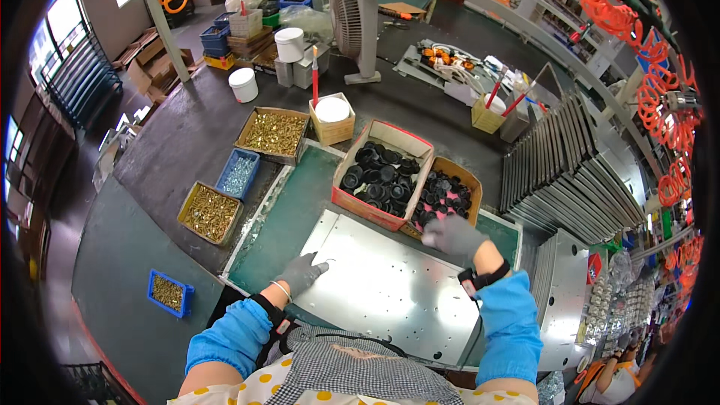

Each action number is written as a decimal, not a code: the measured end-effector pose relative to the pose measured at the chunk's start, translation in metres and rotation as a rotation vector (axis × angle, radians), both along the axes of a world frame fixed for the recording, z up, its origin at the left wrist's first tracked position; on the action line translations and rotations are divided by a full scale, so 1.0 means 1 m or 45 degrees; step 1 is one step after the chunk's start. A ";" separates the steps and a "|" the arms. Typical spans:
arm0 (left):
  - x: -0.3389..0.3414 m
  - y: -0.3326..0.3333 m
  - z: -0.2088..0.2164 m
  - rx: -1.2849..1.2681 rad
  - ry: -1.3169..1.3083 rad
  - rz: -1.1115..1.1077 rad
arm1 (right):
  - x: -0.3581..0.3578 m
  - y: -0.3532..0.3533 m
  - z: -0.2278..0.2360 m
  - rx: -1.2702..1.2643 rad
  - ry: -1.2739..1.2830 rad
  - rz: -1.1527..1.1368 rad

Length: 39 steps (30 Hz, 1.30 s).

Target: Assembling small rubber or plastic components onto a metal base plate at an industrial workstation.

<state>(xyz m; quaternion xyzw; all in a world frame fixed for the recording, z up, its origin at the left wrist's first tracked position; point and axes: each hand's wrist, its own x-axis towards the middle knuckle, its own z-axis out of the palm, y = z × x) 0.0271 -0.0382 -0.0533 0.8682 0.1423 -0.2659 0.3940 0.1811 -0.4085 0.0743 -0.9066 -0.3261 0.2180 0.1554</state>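
Observation:
A flat silver metal panel (375,277) with small holes lies in front of me on a green work surface (274,210). My left hand (302,274), in a grey glove, rests at the panel's left edge with its fingers stretched out and nothing in them. At the near rim of a brown carton (477,199) of small black round parts is my right hand (454,236), gloved too. Its fingers look curled together, and whatever they hold is hidden. Beside that carton stands a red-edged box (367,211) filled with larger black round caps (381,174).
Left are two boxes of brass-coloured fasteners (276,131) (210,214), a blue tray (238,172) of silver ones and a small blue bin (168,292). A fan (358,22) and white tubs (243,85) stand behind. Stacked metal panels (570,172) rise at right; orange coiled hoses (611,0) hang above.

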 end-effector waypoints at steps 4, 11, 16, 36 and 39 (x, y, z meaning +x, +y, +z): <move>0.000 -0.005 0.007 -0.058 0.019 0.076 | 0.052 0.071 -0.010 0.228 -0.625 0.078; -0.002 -0.003 0.021 -0.112 -0.088 0.061 | 0.075 0.132 -0.037 -0.584 -0.513 -0.089; -0.007 -0.002 0.012 -0.117 -0.148 0.012 | 0.063 0.097 -0.031 -0.339 -0.583 -0.138; -0.007 0.010 0.017 -0.226 -0.149 -0.147 | 0.044 0.125 -0.038 0.182 -0.956 -0.353; 0.001 0.012 0.025 -0.296 -0.013 -0.146 | -0.009 0.134 -0.035 0.574 -0.577 -0.110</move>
